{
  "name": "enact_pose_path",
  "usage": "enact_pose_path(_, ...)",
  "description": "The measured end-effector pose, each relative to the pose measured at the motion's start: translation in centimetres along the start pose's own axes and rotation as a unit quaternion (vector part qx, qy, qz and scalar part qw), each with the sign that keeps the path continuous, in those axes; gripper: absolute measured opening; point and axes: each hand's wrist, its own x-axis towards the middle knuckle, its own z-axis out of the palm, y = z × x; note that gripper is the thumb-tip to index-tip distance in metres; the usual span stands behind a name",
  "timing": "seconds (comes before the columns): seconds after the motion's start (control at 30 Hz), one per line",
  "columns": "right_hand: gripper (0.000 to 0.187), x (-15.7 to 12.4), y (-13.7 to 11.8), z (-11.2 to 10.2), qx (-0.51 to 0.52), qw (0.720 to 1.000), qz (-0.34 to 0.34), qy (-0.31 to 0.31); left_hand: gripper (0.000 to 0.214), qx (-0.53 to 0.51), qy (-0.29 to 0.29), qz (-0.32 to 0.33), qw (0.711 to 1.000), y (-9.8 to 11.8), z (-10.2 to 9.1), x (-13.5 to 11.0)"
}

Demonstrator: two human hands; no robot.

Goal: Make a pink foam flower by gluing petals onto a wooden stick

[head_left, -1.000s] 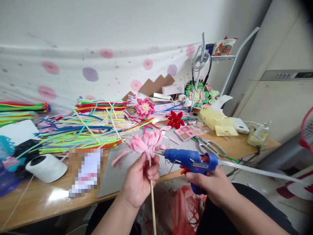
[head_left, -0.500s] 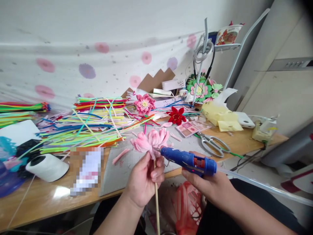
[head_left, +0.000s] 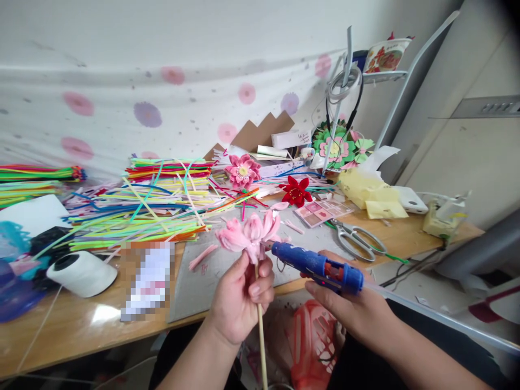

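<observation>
My left hand [head_left: 244, 292] is closed around the wooden stick [head_left: 260, 336] of a pink fuzzy flower [head_left: 252, 233], just under its petals. The flower stands upright above my fingers. In my right hand [head_left: 345, 311] is a blue hot glue gun [head_left: 317, 265], its nozzle pointing left at the base of the flower; whether the tip touches the petals I cannot tell. A clear glue stick [head_left: 439, 311] runs out of the back of the gun. Behind the flower lies a grey board [head_left: 195, 295] with loose pink pieces [head_left: 203, 257] on it.
Bundles of colourful pipe cleaners [head_left: 138, 208] cover the left and middle of the table. Scissors [head_left: 357, 241], a palette [head_left: 320, 210], a red flower [head_left: 296, 191] and a pink flower [head_left: 242, 171] lie behind. A white thread cone [head_left: 83, 273] is at left; a red basket [head_left: 311, 346] stands below.
The pink flower has turned a little in my left hand, with its petals spread differently. The glue gun's nozzle has shifted slightly right. The view has moved a little.
</observation>
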Motion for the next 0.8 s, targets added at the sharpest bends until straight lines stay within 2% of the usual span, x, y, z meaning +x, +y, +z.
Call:
enact_pose_path(0.1, 0.017, 0.2, -0.4, 0.1, -0.086, 0.995, -0.057, -0.009, 0.029, 0.001, 0.003, 0.003, 1.000, 0.1, -0.1, -0.1)
enact_pose_path(0.23, 0.022, 0.2, -0.7, 0.1, -0.140, 0.985, -0.096, 0.002, 0.029, 0.004, 0.005, 0.006, 1.000, 0.1, -0.2, -0.1)
enact_pose_path(0.4, 0.022, 0.2, -0.8, 0.1, -0.149, 0.981, -0.121, -0.019, 0.030, 0.007, 0.013, 0.011, 1.000, 0.1, -0.2, 0.0)
enact_pose_path(0.57, 0.016, 0.3, -1.2, 0.2, -0.128, 0.985, -0.110, -0.022, 0.026, 0.001, 0.010, 0.011, 1.000, 0.0, -0.4, 0.1)
enact_pose_path(0.8, 0.021, 0.2, -0.9, 0.4, -0.181, 0.973, -0.140, 0.013, 0.020, 0.006, 0.016, 0.004, 1.000, -0.1, -0.6, 0.2)
